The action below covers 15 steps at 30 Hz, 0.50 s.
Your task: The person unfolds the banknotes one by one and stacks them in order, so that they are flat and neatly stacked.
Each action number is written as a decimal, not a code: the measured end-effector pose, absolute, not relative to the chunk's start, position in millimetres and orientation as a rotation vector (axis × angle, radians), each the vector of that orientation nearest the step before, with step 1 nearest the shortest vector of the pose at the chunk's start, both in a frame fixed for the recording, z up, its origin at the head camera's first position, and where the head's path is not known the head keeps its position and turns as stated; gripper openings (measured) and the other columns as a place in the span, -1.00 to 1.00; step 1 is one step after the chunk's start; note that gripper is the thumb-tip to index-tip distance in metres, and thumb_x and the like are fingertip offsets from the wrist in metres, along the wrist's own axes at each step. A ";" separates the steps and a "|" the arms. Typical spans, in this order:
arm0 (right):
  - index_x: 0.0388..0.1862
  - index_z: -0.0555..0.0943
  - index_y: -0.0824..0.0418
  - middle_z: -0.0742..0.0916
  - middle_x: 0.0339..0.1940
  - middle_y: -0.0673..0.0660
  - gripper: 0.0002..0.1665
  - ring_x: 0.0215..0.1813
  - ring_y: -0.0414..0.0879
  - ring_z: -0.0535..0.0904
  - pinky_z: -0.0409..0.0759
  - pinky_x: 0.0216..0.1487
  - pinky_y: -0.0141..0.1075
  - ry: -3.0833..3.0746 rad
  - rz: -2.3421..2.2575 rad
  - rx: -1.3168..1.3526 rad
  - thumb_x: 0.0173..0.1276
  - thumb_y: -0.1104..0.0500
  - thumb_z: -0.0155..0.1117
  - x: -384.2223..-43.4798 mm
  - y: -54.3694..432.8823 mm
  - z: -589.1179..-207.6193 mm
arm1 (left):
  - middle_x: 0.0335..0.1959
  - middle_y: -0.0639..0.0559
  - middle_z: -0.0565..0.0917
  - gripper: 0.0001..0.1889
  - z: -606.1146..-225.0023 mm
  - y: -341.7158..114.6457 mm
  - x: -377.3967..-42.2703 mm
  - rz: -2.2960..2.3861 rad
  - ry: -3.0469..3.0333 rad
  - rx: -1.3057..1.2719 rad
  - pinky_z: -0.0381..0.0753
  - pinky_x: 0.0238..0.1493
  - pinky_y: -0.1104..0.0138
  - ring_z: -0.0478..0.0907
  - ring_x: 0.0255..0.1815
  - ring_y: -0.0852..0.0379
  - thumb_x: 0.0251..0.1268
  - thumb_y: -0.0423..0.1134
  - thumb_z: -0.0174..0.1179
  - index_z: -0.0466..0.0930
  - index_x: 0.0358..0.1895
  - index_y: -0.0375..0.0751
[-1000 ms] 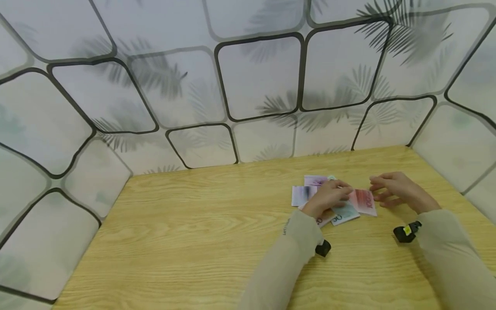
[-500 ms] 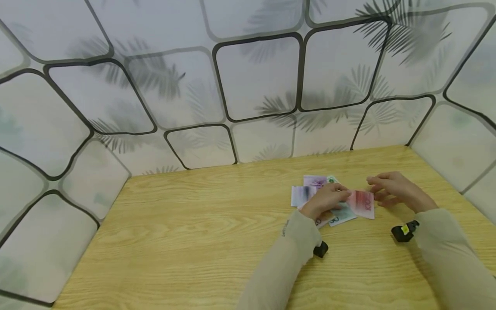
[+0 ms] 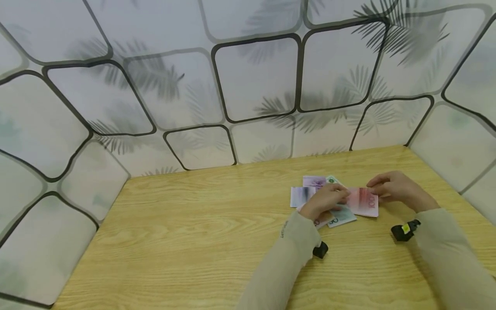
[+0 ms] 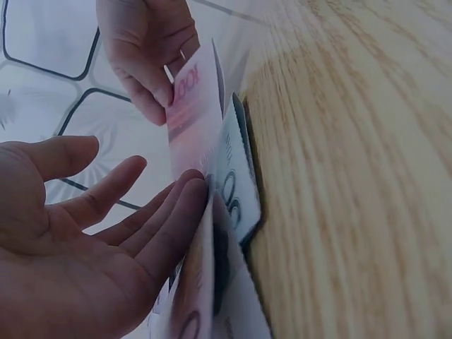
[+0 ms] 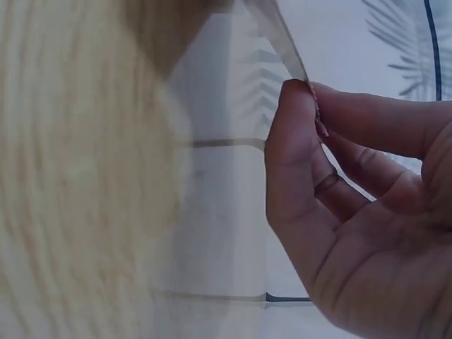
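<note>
Between my hands is a red banknote [image 3: 362, 202] marked 100. My right hand [image 3: 399, 189] pinches its right end between thumb and fingers, also visible in the right wrist view, where the note [image 5: 286, 42] appears edge-on. My left hand [image 3: 323, 201] rests over the other notes. In the left wrist view its fairly straight fingertips touch the left part of the red note [image 4: 194, 116], the other digits held apart from it. A blue-green banknote [image 3: 342, 216] lies under and in front of the red one. Purple notes [image 3: 302, 196] lie left of my left hand, partly covered by it.
A green-white note [image 3: 332, 179] peeks out behind the left hand. The wood-grain table [image 3: 193, 232] stretches far to the left. A patterned curtain wall [image 3: 259, 77] rises at the back and sides. Small black cameras [image 3: 320, 249] sit at both wrists.
The right hand's loosely spread fingers have closed onto the red note's right end. That note has shifted and turned slightly. The left hand has hardly moved.
</note>
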State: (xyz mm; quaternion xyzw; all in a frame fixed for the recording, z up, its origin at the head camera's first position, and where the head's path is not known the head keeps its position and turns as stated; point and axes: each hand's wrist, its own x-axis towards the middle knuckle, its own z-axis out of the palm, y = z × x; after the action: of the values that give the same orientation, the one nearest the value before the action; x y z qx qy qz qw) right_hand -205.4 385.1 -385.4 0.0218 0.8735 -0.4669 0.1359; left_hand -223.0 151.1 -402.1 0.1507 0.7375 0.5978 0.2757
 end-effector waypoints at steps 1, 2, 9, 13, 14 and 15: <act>0.15 0.46 0.68 0.71 -0.09 0.12 -0.56 -0.19 -0.22 0.60 0.73 -0.17 -0.25 2.529 -1.371 0.072 0.46 0.34 0.22 -204.4 387.4 -384.6 | -0.04 -0.17 0.71 -0.69 -401.7 151.2 -222.8 1.625 1.975 0.395 0.71 0.01 0.24 0.66 0.05 -0.03 0.58 -0.23 0.11 0.61 0.14 -0.40; 0.16 0.46 0.67 0.71 -0.08 0.10 -0.57 -0.19 -0.22 0.60 0.73 -0.16 -0.25 2.524 -1.398 0.083 0.47 0.33 0.21 -203.4 389.9 -383.9 | -0.05 -0.17 0.71 -0.70 -401.2 151.3 -222.3 1.645 1.971 0.383 0.71 0.00 0.23 0.67 0.03 -0.04 0.57 -0.24 0.11 0.62 0.13 -0.40; 0.13 0.55 0.52 0.65 -0.14 -0.11 -0.70 -0.18 -0.29 0.61 0.73 -0.13 -0.26 2.477 -1.601 0.080 0.55 0.34 0.12 -198.9 403.0 -382.7 | -0.19 -0.09 0.71 -0.79 -399.4 150.6 -219.3 1.722 1.985 0.340 0.74 -0.07 0.20 0.70 -0.08 -0.05 0.53 -0.29 0.16 0.67 0.04 -0.33; -0.04 0.68 0.17 0.65 -0.20 -0.18 -0.78 -0.18 -0.28 0.62 0.73 -0.15 -0.30 2.385 -1.752 0.069 0.54 0.37 0.14 -198.8 402.4 -383.3 | -0.29 -0.08 0.71 -0.78 -399.8 150.9 -218.8 1.769 1.948 0.338 0.75 -0.09 0.17 0.71 -0.11 -0.09 0.53 -0.24 0.18 0.69 -0.05 -0.36; -0.08 0.69 0.09 0.66 -0.20 -0.19 -0.76 -0.17 -0.27 0.63 0.73 -0.15 -0.30 2.363 -1.782 0.065 0.53 0.37 0.15 -199.1 401.5 -383.4 | -0.30 -0.09 0.72 -0.76 -400.0 151.2 -218.7 1.770 1.945 0.344 0.75 -0.11 0.17 0.71 -0.14 -0.09 0.53 -0.22 0.17 0.69 -0.07 -0.37; -0.11 0.69 0.04 0.67 -0.21 -0.18 -0.74 -0.17 -0.27 0.63 0.72 -0.15 -0.31 2.342 -1.809 0.062 0.53 0.37 0.15 -199.2 400.5 -383.5 | -0.31 -0.10 0.73 -0.73 -400.0 151.4 -218.5 1.764 1.948 0.349 0.76 -0.14 0.18 0.71 -0.17 -0.09 0.54 -0.19 0.17 0.70 -0.10 -0.37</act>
State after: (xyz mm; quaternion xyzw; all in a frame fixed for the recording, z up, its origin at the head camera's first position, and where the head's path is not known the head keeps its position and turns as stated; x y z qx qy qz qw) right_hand -199.2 400.5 -383.5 0.0207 0.7880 -0.6086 0.0906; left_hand -218.5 151.4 -400.0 0.1279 0.7127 0.6456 0.2428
